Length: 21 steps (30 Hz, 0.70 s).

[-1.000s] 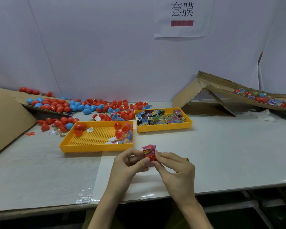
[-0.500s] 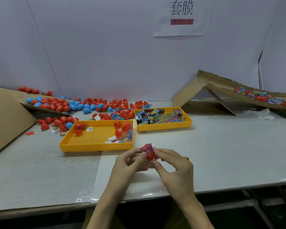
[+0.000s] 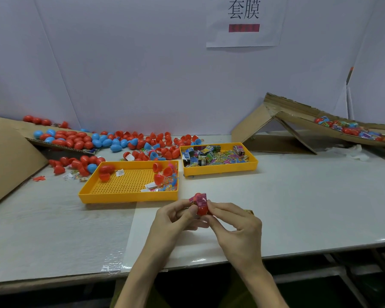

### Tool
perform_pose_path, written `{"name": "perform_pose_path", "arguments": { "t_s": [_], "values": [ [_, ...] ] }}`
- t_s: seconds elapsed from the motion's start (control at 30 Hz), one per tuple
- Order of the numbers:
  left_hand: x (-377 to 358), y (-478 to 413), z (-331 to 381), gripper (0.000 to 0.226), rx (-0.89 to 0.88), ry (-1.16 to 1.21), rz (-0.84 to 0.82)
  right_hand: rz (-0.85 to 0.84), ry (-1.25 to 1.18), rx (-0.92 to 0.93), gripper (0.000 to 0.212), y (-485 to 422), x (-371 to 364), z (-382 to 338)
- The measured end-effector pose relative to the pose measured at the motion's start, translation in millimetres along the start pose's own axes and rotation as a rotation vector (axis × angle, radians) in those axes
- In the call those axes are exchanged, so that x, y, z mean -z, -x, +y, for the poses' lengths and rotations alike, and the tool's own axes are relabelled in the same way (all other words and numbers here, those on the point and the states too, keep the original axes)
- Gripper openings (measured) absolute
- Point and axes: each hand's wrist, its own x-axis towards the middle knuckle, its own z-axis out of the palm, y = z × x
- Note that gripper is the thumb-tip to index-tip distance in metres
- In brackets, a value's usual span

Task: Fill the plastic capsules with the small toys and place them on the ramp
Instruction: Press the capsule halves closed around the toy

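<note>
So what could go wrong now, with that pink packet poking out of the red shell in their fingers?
The pink packet stands above the rim of the red capsule half, so a second half might jam on it or not close. The left hand and right hand pinch the capsule half by fingertips only, above the table; it could slip and roll away.
</note>
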Motion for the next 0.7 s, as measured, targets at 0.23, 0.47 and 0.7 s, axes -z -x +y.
{"name": "perform_pose_path", "arguments": {
  "t_s": [0.23,0.47,0.7],
  "values": [
    [0.6,-0.9,-3.3,0.026,0.022,0.019,-0.022,-0.088,-0.066,-0.115,0.044,-5.4,1.3,-3.0],
    [-0.2,-2.6,-3.8,0.031,0.033,0.007,-0.034,-0.044,-0.018,-0.077,0.042,-1.8,0.5,0.9],
    [-0.2,-3.0,-4.5,0.034,0.049,0.025,-0.033,-0.059,-0.018,-0.053,0.044,-2.5,1.0,-2.7]
  ]
}}
